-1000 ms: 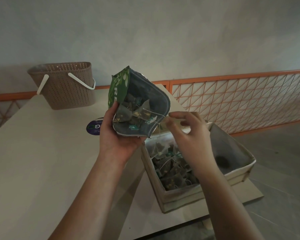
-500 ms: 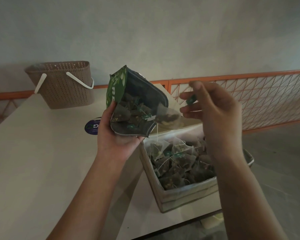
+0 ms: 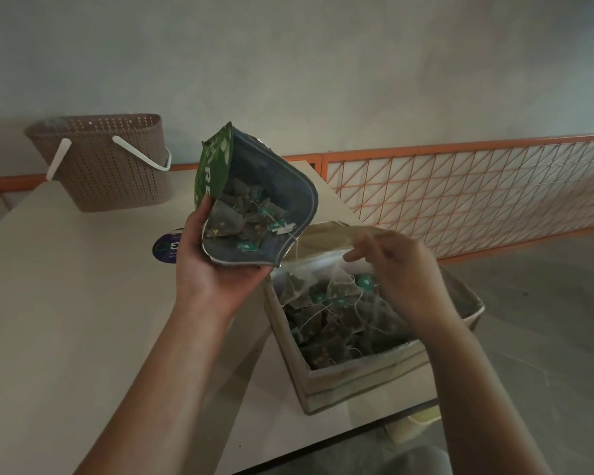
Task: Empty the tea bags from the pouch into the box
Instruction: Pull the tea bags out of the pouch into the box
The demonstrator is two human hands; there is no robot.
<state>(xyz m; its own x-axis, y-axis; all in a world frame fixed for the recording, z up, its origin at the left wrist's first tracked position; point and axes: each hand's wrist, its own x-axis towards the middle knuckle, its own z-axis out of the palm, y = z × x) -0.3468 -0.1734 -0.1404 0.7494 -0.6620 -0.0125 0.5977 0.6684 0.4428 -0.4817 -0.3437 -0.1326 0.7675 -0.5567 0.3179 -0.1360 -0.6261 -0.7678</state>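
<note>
A pale beige table [image 3: 69,320] is filling the left of the view, sitting in front of a plain grey-green wall [image 3: 323,63], with an orange wire-mesh railing [image 3: 460,190] running along the far right. A brown woven basket [image 3: 114,166] with white handles is standing at the table's far left corner, and a round dark sticker [image 3: 167,248] is lying flat on the tabletop just beside the left hand.

The left hand [image 3: 216,272] is gripping the pouch [image 3: 254,200] from below, thumb curled up its green printed side, holding it above the table with its mouth gaping toward the camera. The lining is looking grey-blue, and a heap of pyramid tea bags [image 3: 251,217] with small teal tags is sitting inside (strings trailing over the lip).

The box [image 3: 357,378], pale cardboard with its top open, is resting at the table's near right corner, just below and right of the pouch. More tea bags are lying piled in it. The right hand [image 3: 395,272] is hovering over the box, fingers [image 3: 357,253] bent downward; whether they are pinching a bag I cannot tell.
</note>
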